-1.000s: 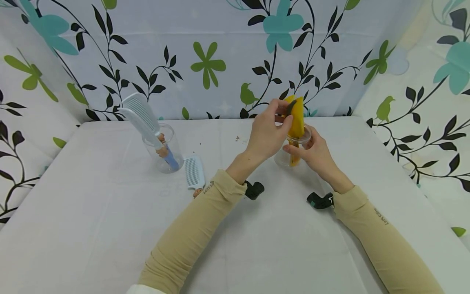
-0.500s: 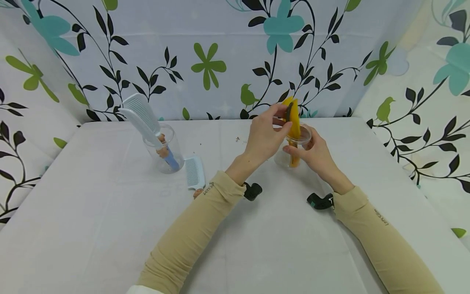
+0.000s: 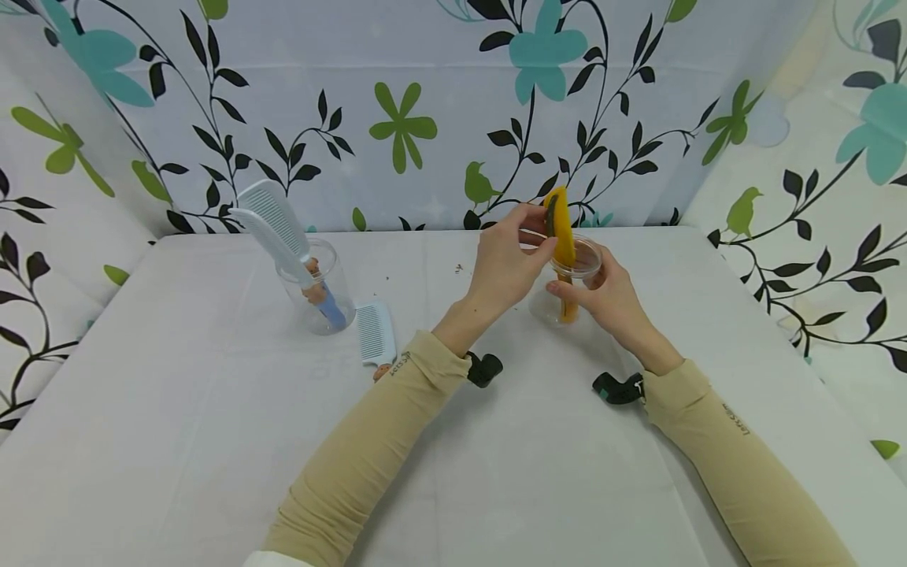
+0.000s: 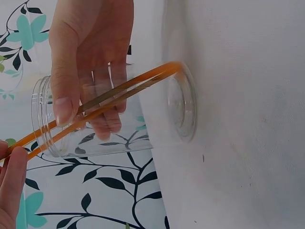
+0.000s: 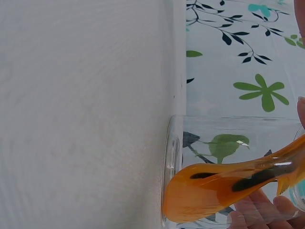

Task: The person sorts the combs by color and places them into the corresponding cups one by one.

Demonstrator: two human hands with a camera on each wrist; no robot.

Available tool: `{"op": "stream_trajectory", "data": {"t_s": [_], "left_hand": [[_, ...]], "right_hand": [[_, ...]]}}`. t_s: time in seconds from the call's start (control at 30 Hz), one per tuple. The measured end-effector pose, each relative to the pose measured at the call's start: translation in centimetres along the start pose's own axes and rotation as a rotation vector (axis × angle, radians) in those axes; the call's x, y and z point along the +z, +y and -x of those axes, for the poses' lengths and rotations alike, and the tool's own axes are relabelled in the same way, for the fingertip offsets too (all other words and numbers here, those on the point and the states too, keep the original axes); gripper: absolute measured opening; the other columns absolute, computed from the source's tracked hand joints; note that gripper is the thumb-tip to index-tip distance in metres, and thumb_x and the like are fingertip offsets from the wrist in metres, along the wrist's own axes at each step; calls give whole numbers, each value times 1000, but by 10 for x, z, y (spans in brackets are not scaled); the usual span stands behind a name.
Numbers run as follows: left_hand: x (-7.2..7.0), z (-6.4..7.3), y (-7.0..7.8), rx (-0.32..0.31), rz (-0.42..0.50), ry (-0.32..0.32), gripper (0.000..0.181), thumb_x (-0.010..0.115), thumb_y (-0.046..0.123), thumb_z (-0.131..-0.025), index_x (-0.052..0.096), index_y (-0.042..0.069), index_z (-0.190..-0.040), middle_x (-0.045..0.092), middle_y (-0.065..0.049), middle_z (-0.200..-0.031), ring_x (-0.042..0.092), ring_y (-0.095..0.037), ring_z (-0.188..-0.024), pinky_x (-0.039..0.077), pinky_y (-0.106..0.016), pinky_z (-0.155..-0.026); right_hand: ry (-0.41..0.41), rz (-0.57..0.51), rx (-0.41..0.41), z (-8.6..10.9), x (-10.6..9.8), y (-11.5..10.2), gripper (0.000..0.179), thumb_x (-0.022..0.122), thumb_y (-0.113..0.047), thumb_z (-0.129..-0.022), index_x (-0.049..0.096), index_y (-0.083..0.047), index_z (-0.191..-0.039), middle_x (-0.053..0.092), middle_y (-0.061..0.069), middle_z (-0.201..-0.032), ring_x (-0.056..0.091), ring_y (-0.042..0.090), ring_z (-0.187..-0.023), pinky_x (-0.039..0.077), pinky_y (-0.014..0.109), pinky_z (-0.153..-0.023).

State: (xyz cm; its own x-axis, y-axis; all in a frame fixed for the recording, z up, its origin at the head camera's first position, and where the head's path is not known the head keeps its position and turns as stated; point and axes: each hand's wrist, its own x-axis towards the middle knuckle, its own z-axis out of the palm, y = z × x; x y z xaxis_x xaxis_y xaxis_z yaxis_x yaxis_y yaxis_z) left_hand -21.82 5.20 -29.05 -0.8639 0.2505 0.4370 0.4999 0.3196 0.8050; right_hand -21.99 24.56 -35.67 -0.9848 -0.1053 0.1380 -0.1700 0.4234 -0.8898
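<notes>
A yellow-orange comb [image 3: 562,228] with dark markings stands tilted in a clear jar [image 5: 228,126], its handle end on the jar's bottom. Spikes like teeth show near the rim in the right wrist view. The fingers of my left hand [image 3: 499,256] pinch the comb above the rim. My right hand [image 3: 609,291] grips the jar's side, thumb in front and fingers behind the glass. Through the jar in the left wrist view, two thin orange strips [image 4: 128,90] meet at the bottom; whether they are one comb or two, I cannot tell.
Left of the hands, a second clear jar [image 3: 340,287] holds light blue combs [image 3: 272,224] with brown figures, leaning left. Another light blue comb [image 3: 375,335] lies on the white table [image 3: 212,425], partly under the left sleeve. Patterned cloth [image 3: 319,55] rises behind the table.
My left hand has shifted slightly left, turning the comb's top until it is seen more edge-on. My right hand and the jar stay in place.
</notes>
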Motion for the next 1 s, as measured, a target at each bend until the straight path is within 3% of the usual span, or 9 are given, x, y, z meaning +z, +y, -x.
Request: {"op": "stream_trajectory", "data": {"t_s": [0.3, 0.8, 1.0], "left_hand": [[-3, 3, -4, -13, 9, 7, 30, 65, 10, -96, 58, 3, -125, 69, -12, -111, 70, -20, -97, 57, -17, -83], [-11, 17, -7, -84, -37, -85, 31, 60, 18, -100, 57, 7, -129, 69, -8, -112, 69, -18, -99, 57, -20, -85], [-20, 25, -7, -52, -46, -106, 31, 60, 16, -99, 57, 8, -129, 70, -7, -112, 68, -17, -100, 56, -19, -87]], "right_hand": [[3, 12, 0, 0, 2, 0, 78, 76, -33, -89, 34, -16, -153, 42, 8, -154, 34, 31, -145, 24, 60, -120], [4, 1, -1, 2, 3, 0, 77, 76, -33, -89, 34, -15, -152, 44, 8, -152, 36, 30, -144, 24, 57, -121], [8, 1, -8, 4, 3, 1, 78, 76, -31, -89, 33, -15, -153, 43, 9, -152, 36, 30, -145, 24, 56, -122]]}}
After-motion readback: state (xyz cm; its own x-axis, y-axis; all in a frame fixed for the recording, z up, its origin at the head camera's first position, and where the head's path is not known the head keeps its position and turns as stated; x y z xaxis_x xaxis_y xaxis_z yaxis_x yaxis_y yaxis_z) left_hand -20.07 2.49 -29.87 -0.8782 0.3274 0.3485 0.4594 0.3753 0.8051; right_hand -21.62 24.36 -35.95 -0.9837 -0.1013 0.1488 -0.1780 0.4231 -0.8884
